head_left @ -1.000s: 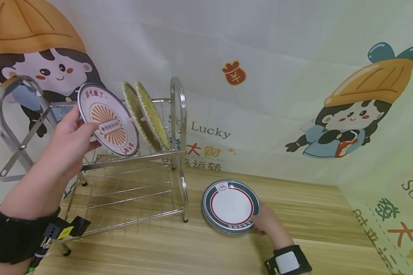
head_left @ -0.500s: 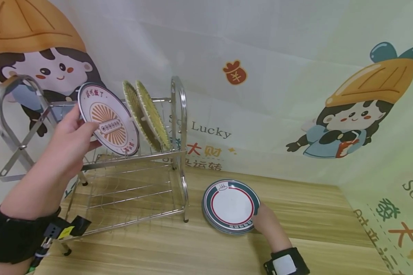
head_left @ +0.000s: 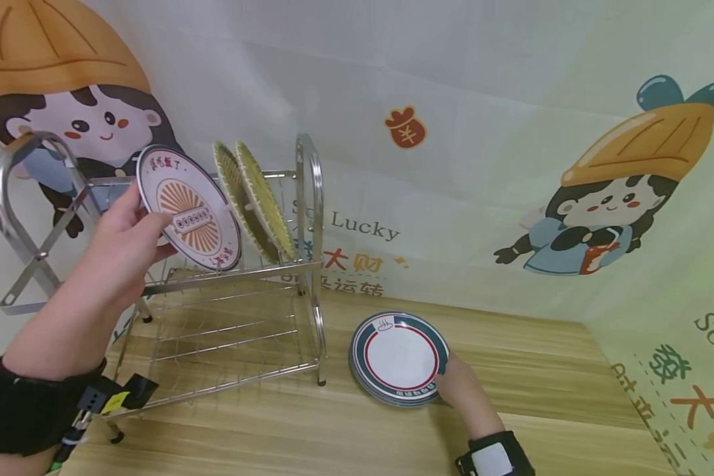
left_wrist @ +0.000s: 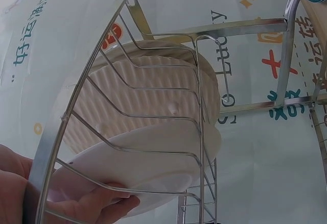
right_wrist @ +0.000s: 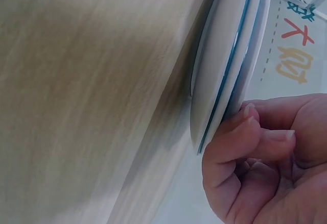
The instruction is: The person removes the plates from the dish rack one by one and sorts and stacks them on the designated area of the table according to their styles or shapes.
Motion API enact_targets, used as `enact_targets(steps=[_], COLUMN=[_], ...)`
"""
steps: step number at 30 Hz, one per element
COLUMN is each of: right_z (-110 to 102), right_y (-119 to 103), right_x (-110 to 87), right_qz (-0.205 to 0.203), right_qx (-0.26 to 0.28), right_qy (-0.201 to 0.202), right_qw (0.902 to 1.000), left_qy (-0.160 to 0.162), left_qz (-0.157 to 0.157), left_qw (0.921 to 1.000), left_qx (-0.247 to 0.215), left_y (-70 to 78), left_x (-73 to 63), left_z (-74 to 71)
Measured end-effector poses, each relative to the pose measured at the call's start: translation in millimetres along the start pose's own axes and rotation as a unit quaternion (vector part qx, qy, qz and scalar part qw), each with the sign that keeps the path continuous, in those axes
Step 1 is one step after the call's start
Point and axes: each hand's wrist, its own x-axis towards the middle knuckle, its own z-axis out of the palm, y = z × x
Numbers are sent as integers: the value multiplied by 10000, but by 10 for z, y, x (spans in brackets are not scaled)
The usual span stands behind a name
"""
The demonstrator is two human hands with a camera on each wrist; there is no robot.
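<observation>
My left hand grips the left rim of a white plate with an orange sunburst and red lettering, its thumb on the printed face. That plate leans upright in the upper tier of a metal dish rack. Seen from below in the left wrist view, fingers press on the plate's white back. At the right, my right hand pinches the edge of a white plate with a green band and red ring. This plate tops a small stack; curled fingers touch the rim in the right wrist view.
Two yellow-green woven-looking plates stand tilted in the upper tier, right of the sunburst plate. The lower tier has bare wires. A wooden tabletop runs under everything, with a printed cloth behind it.
</observation>
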Motion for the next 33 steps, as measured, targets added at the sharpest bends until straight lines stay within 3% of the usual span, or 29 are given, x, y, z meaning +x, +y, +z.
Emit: enact_targets(steps=[21, 28, 33], right_z=[32, 44, 35], right_y=[37, 63, 81], right_x=[-14, -13, -13], right_qz=[106, 156, 269], right_qx=[284, 394, 485], right_qy=[-125, -153, -240], right_qw=[9995, 9990, 9982], left_qy=[18, 146, 205], left_qz=[10, 93, 31], left_qw=[10000, 9983, 9980], left_qx=[-23, -560, -590], left_y=[-2, -29, -24], left_x=[3, -9, -14], left_z=[4, 9, 11])
